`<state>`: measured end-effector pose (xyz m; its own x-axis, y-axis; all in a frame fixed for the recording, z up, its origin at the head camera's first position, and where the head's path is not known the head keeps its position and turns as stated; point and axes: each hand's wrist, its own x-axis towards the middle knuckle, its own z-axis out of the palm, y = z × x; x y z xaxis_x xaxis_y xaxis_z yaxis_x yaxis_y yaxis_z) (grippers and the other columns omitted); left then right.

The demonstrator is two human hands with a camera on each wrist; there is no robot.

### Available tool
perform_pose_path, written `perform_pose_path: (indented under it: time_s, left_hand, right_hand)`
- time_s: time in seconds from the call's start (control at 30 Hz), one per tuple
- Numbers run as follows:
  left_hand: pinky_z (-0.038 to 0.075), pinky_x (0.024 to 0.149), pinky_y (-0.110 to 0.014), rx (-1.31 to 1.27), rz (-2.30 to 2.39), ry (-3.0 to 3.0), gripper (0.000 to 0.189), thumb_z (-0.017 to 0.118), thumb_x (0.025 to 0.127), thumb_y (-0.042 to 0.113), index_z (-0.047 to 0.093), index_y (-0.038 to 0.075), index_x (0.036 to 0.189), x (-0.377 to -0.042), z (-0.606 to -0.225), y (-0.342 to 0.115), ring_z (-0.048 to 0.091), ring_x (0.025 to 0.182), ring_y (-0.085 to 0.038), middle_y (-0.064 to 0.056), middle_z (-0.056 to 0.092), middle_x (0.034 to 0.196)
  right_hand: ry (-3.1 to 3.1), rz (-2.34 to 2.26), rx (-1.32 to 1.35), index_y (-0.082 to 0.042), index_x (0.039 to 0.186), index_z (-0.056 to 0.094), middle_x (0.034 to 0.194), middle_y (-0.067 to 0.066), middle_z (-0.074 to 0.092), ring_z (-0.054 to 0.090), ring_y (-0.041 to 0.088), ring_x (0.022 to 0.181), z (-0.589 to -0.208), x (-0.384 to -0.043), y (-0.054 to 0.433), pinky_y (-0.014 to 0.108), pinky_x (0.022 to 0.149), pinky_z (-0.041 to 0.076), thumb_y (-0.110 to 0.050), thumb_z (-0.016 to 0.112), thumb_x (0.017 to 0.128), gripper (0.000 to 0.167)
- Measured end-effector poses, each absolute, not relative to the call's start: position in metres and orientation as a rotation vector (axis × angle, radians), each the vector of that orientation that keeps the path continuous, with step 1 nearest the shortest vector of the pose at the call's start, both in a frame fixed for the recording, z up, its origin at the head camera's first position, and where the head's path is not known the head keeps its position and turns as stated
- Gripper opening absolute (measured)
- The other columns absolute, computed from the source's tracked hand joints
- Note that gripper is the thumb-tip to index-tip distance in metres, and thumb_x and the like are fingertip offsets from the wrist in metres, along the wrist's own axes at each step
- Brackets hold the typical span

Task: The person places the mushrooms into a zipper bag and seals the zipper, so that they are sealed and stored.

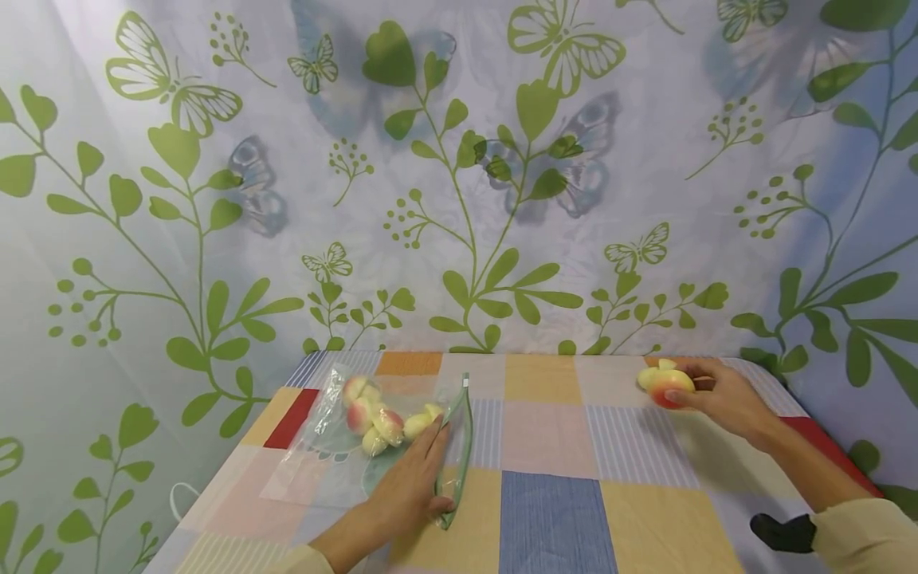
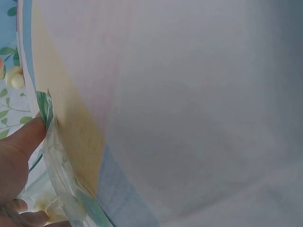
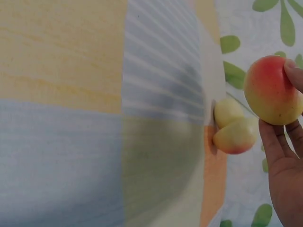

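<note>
My right hand [image 1: 724,395] holds a red-and-yellow peach [image 3: 272,90] between thumb and fingertips, raised at the right of the table. Two more peaches [image 3: 234,135] lie beyond it at the table's far edge, partly hidden behind the held one in the head view. My left hand [image 1: 409,482] rests on a clear zip bag [image 1: 294,470] at the left, its fingers extended and its thumb at the green zip strip [image 1: 466,454]. The bag's mouth gapes toward the right. Inside the bag lie several peaches [image 1: 358,416]; the fingers partly cover the nearest one.
A patchwork-patterned cloth [image 1: 552,518] covers the table. Behind it hangs a pale curtain [image 1: 459,199] with green leaves and butterflies. A black strap-like object [image 1: 782,532] is by the right sleeve, and a white cord [image 1: 179,498] loops beside the table's left edge.
</note>
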<state>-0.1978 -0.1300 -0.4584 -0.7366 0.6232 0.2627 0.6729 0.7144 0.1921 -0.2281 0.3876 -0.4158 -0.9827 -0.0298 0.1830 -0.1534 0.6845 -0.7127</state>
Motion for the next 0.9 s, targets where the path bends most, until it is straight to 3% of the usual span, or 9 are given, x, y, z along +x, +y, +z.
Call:
perform_pose_path:
  time_s: [0.27,0.37,0.57,0.73,0.9]
  left_hand:
    - [0.037,0.115,-0.049,-1.044,-0.414,-2.736,0.114,0.094,0.072,0.029,0.028,-0.011,0.156,-0.198,-0.46,-0.13,0.032,0.148,-0.042,-0.029,0.023,0.164]
    - [0.038,0.114,-0.049,-1.042,-0.42,-2.73,0.114,0.094,0.071,0.029,0.029,-0.011,0.155,-0.197,-0.459,-0.13,0.033,0.147,-0.042,-0.029,0.024,0.164]
    - [0.038,0.114,-0.049,-1.027,-0.434,-2.736,0.114,0.095,0.07,0.027,0.03,-0.011,0.155,-0.197,-0.458,-0.129,0.035,0.146,-0.042,-0.029,0.025,0.163]
    - [0.038,0.114,-0.049,-1.026,-0.443,-2.738,0.113,0.095,0.071,0.027,0.029,-0.01,0.156,-0.197,-0.458,-0.129,0.034,0.147,-0.042,-0.029,0.024,0.164]
    - [0.037,0.115,-0.049,-1.036,-0.44,-2.732,0.113,0.094,0.072,0.027,0.029,-0.01,0.156,-0.197,-0.457,-0.13,0.033,0.147,-0.042,-0.029,0.024,0.164]
  right_hand:
    - [-2.622,1.144,0.318,0.001,0.111,0.069,0.129,0.023,0.064,0.07,0.039,0.102,-0.418,-0.235,0.371,0.02,0.076,0.057,-0.024,0.083,0.091,0.035]
    - [-2.627,1.145,0.332,0.001,0.117,0.068,0.135,0.022,0.063,0.069,0.039,0.105,-0.417,-0.236,0.365,0.02,0.076,0.057,-0.027,0.082,0.092,0.04]
    - [-2.676,1.211,0.28,0.006,0.137,0.056,0.124,0.022,0.064,0.065,0.043,0.111,-0.417,-0.234,0.353,0.023,0.079,0.057,-0.032,0.079,0.094,0.061]
    - [-2.674,1.231,0.3,0.001,0.128,0.06,0.118,0.016,0.065,0.065,0.04,0.111,-0.419,-0.234,0.343,0.023,0.08,0.056,-0.031,0.079,0.094,0.05]
    - [-2.666,1.297,0.338,0.004,0.128,0.059,0.124,0.019,0.06,0.065,0.041,0.113,-0.421,-0.236,0.335,0.021,0.081,0.056,-0.028,0.08,0.094,0.051]
